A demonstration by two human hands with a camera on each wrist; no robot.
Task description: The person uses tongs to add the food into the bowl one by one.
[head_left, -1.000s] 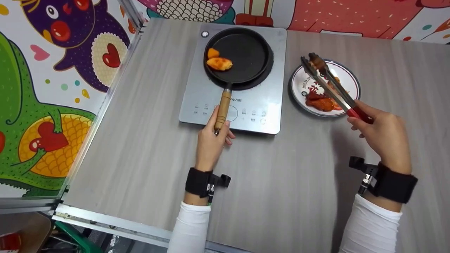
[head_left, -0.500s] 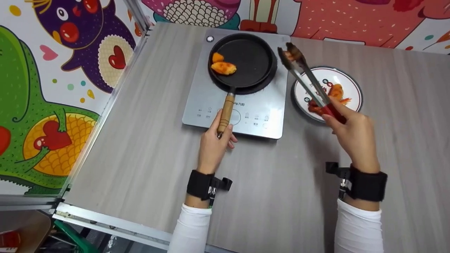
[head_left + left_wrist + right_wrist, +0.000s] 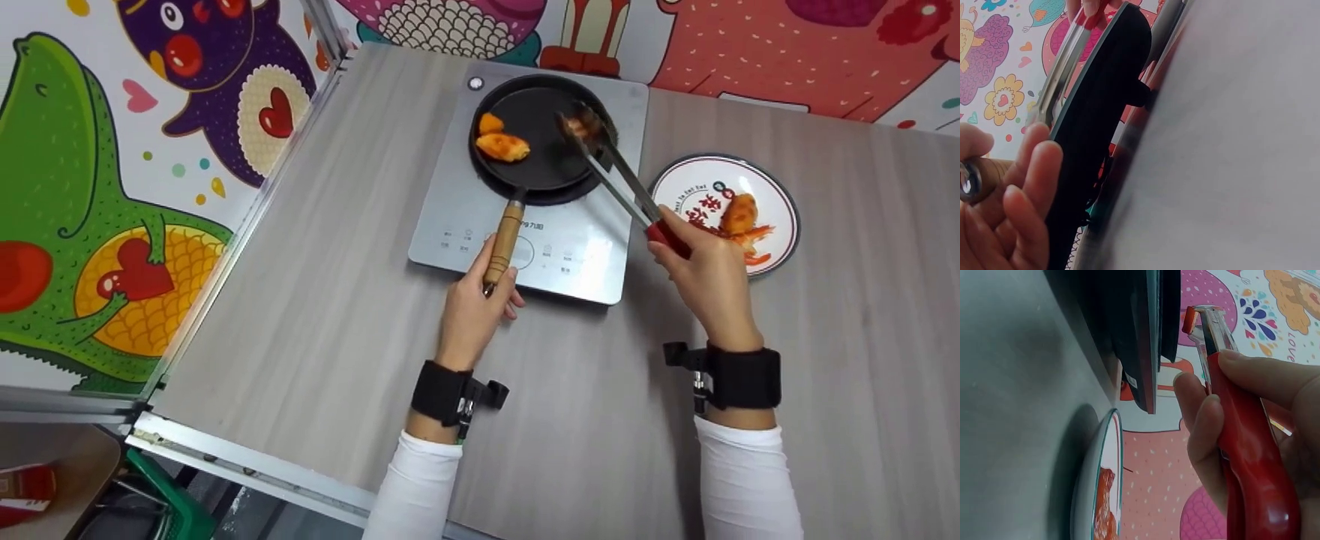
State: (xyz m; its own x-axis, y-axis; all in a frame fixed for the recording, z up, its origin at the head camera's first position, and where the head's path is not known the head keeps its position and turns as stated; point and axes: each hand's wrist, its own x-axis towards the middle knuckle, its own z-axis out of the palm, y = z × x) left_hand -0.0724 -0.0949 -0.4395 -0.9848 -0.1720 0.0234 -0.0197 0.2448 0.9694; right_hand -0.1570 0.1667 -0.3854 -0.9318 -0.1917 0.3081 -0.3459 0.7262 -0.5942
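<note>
My left hand (image 3: 476, 319) grips the wooden handle (image 3: 505, 244) of a black frying pan (image 3: 536, 105). Two orange-brown pieces of food lie at the pan's left side, a larger browned one (image 3: 502, 148) and a smaller one (image 3: 491, 123). With my right hand (image 3: 709, 281) I hold metal tongs (image 3: 626, 196) by their red handles (image 3: 1252, 439). Between the tong tips is a browned piece of food (image 3: 582, 129), over the right part of the pan. Its underside is hidden in the head view.
Under the pan is a silver induction cooktop (image 3: 450, 217). Right of it stands a white plate (image 3: 772, 184) with a browned piece of food (image 3: 741, 214) and red-orange bits. A patterned wall (image 3: 720, 60) borders the table's back.
My right hand has carried the tongs and the food between their tips leftward from above the plate to over the pan. My left hand keeps its grip on the handle.
</note>
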